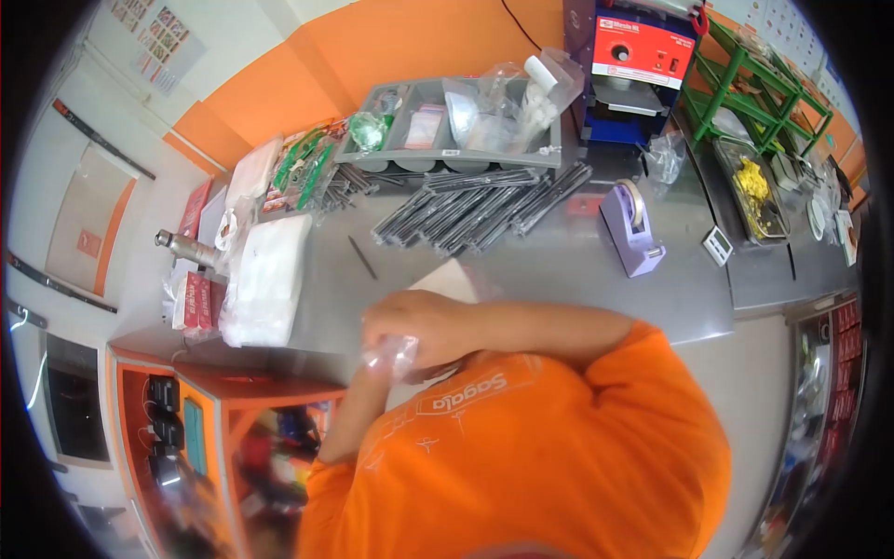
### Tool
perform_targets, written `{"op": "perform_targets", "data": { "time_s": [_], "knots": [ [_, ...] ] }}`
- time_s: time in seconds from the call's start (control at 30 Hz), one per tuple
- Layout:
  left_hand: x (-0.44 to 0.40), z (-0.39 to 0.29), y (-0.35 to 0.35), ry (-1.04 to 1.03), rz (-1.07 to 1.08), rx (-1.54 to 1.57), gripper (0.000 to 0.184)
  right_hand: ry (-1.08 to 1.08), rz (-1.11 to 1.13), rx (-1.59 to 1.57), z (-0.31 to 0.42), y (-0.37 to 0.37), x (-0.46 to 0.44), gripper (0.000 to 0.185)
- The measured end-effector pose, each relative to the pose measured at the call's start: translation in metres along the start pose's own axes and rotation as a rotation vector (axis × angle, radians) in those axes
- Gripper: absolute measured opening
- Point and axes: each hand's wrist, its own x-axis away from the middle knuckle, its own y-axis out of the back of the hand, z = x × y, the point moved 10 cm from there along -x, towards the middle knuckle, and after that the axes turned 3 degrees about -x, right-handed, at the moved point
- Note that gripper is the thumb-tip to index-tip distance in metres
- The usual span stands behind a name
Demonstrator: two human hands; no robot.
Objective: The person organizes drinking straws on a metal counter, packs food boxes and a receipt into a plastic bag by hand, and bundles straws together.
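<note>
We have one crumpled piece of clear plastic [400, 356] at our two hands, close against the front of the orange shirt [549, 447], at the near side of the metal table [326, 289]. Our right hand [428, 321] has its fingers curled in on the plastic. Our left hand [374, 359] is just below and beside it, partly covered, and we cannot tell whether its fingers are open or closed. One pale sheet [452, 279] shows just beyond our hands.

Farther out on the table we see one loose dark stick [363, 257] lying by itself, and beyond it a spread of wrapped dark sticks [480, 210], overlapping too much for us to count. Behind these stands one grey organizer [447, 160] holding plastic bags and packets. To the left we find one stack of white bags [270, 279] and one metal bottle [191, 247].

To the right are one lilac tape dispenser [631, 233], one small white timer [717, 246] and one metal tray [771, 228] with yellow food [752, 186] in it. At the back stand one red-fronted machine [633, 70] and one green rack [745, 88].
</note>
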Motion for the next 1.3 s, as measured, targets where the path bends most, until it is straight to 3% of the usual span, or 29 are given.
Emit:
{"op": "perform_targets", "data": {
  "time_s": [0.07,0.13,0.2,0.27,0.33,0.4,0.47,0.5,0.57,0.67,0.8,0.9,0.97,1.1,1.17,1.23,1.3],
  "knots": [
    [-0.007,0.003,0.009,0.078,0.118,-0.283,0.035,0.031,0.106,0.098,0.018,0.022,0.000,0.046],
    [-0.016,0.006,0.016,0.148,0.302,-0.590,0.034,0.062,-0.106,0.277,0.009,0.094,0.008,0.052],
    [-0.020,0.000,0.018,0.107,0.348,-0.717,0.034,-0.308,-0.429,0.540,-0.057,0.197,0.045,0.042],
    [-0.016,-0.012,0.012,-0.051,0.189,-0.726,0.030,-0.744,-0.664,1.024,-0.108,0.287,0.115,0.033],
    [-0.013,0.000,0.027,0.018,-0.298,-0.222,0.020,-0.777,-0.636,1.074,-0.159,0.325,0.160,0.029],
    [-0.006,0.007,0.043,0.064,-0.544,0.038,0.016,-0.827,-0.619,1.020,-0.171,0.330,0.167,0.027],
    [-0.019,0.013,0.024,0.149,-0.274,0.004,0.017,-0.877,-0.597,0.950,-0.182,0.332,0.171,0.026],
    [-0.019,0.020,0.015,0.181,-0.185,-0.011,0.018,-0.868,-0.576,1.079,-0.176,0.334,0.167,0.022],
    [-0.012,0.047,-0.007,0.219,-0.119,0.277,0.030,-0.843,-0.544,1.197,-0.163,0.329,0.152,0.019],
    [-0.007,0.049,-0.002,0.346,-0.210,0.494,0.025,-1.033,-0.255,1.471,-0.158,0.322,0.140,0.008],
    [-0.007,0.047,0.001,0.229,-0.348,0.485,0.023,-0.974,-0.255,1.521,-0.133,0.326,0.124,0.012],
    [-0.006,0.044,0.001,0.227,-0.302,0.488,0.023,-0.936,-0.213,1.560,-0.126,0.326,0.119,0.015],
    [-0.008,0.045,-0.007,0.347,-0.132,0.517,0.023,-0.871,-0.094,1.588,-0.134,0.327,0.122,0.013],
    [-0.005,0.064,-0.022,0.187,-0.187,0.404,0.026,-0.900,-0.152,1.690,-0.080,0.333,0.134,0.011],
    [-0.011,0.037,-0.009,-0.042,-0.208,0.209,0.029,-0.733,-0.385,1.734,-0.030,0.329,0.123,0.015],
    [-0.011,0.024,-0.006,-0.096,-0.196,-0.005,0.037,-0.317,-0.660,1.386,0.012,0.272,0.092,0.017],
    [-0.010,0.015,-0.004,-0.107,-0.123,-0.115,0.048,-0.383,-0.623,0.400,-0.046,0.200,0.071,0.018]
  ]
}}
